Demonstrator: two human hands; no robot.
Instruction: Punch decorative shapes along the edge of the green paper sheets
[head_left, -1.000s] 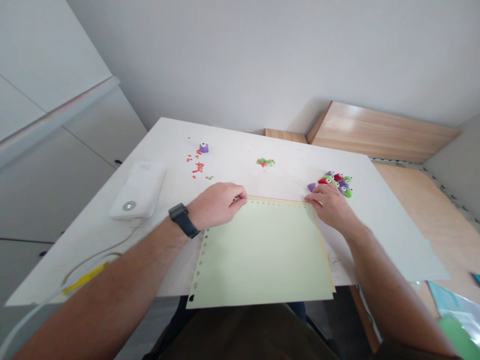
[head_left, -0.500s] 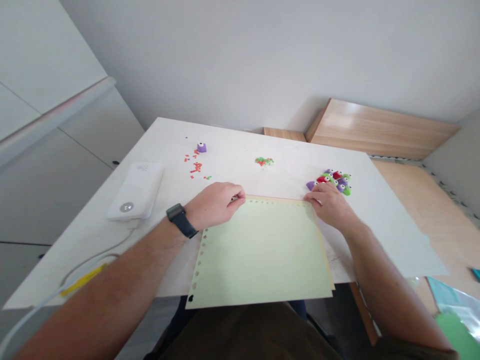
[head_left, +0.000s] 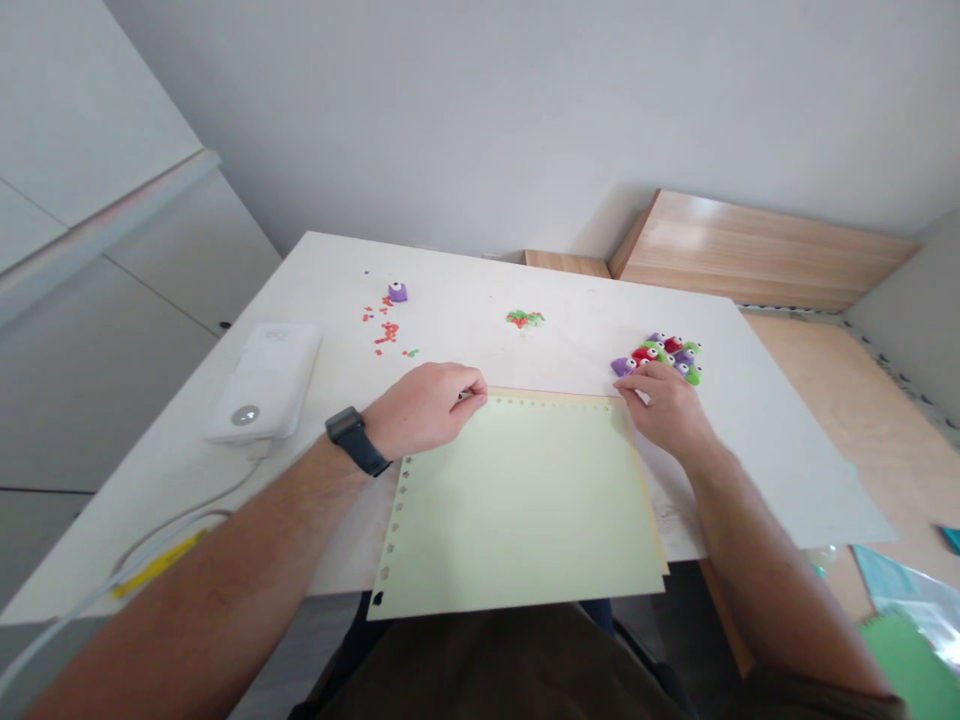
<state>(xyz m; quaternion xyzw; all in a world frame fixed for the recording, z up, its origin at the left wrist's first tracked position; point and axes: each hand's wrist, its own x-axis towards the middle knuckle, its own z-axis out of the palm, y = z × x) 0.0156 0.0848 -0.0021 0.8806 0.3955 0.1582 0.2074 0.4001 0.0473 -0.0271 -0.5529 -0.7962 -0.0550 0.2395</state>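
A pale green sheet of paper (head_left: 525, 500) with punched holes along its left and top edges lies on the white table (head_left: 480, 300), on top of a cream sheet whose edge shows at the right. My left hand (head_left: 424, 408), with a dark watch on the wrist, is closed in a pinch at the sheet's top left corner. My right hand (head_left: 666, 405) rests at the top right corner, fingers curled on the paper edge, right beside a cluster of small purple, red and green craft punches (head_left: 664, 357).
A white power bank (head_left: 262, 383) with a cable lies at the left. A single purple punch (head_left: 397, 292) and red paper bits (head_left: 386, 332) are further back, with a small red and green pile (head_left: 525, 319) mid-table. Wooden boards (head_left: 750, 250) lean behind.
My right hand has edged slightly toward the cluster of punches. My left hand has stayed pinched at the corner. The view has shifted a little.
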